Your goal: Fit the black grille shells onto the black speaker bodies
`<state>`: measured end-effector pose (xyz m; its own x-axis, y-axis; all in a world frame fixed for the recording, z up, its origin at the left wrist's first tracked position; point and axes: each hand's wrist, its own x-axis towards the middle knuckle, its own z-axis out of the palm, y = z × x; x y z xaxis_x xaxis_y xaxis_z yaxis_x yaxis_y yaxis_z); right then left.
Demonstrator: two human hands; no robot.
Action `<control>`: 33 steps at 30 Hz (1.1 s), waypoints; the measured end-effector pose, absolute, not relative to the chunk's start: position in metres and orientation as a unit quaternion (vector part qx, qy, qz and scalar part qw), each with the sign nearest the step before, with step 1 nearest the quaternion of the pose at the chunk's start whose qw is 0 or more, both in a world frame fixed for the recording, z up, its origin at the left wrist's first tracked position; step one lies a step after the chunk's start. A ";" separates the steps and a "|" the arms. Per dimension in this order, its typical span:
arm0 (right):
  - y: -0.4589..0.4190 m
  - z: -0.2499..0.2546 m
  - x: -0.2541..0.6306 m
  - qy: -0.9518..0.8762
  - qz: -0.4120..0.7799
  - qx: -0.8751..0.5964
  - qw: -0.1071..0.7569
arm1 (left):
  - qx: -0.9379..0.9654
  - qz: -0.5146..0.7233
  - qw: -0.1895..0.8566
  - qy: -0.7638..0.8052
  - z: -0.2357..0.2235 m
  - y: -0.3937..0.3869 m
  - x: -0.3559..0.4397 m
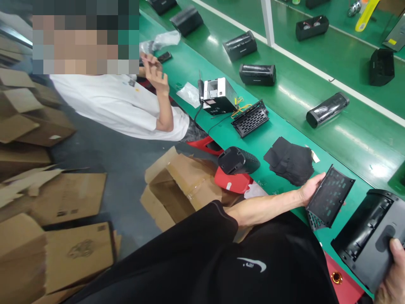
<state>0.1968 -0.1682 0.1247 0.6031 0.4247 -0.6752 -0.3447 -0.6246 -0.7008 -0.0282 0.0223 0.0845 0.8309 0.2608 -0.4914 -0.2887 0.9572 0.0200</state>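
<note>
My left hand reaches out over the green worktop and has its grip closed on the near edge of a black perforated grille panel, which tilts up off the surface with its inner face toward me. My right hand, at the bottom right corner, grips the end of a black plastic speaker housing that lies just beside the panel, its open hollow side facing up. A stack of black fabric pieces lies on the worktop just beyond my left hand. Further along sit a second grille panel, a small silver and black box with a cable, and a round black speaker body at the worktop's edge above a red stool. Several finished black speakers rest on the conveyor beyond. A co-worker in a white shirt sits to my left with one hand raised. Flattened and open cardboard boxes cover the floor.
</note>
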 end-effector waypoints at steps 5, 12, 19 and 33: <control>-0.168 0.127 0.188 -0.070 0.441 -0.781 0.438 | -0.020 0.140 0.956 0.258 0.082 0.022 -0.026; -0.156 0.135 0.186 -0.007 0.437 -0.771 0.463 | -0.017 0.151 0.967 0.207 0.048 0.021 -0.018; -0.127 0.143 0.188 -0.076 0.418 -0.793 0.435 | -0.003 0.157 0.978 0.140 0.022 0.016 -0.013; -0.056 0.148 0.191 -0.402 0.286 -0.836 0.239 | 0.009 0.221 0.948 0.230 0.032 0.004 0.052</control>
<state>0.1913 -0.0560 0.1478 0.5135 0.8091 -0.2858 0.5361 -0.5626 -0.6294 0.0520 0.0045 0.0315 0.7958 0.4238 -0.4325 -0.4156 0.9018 0.1189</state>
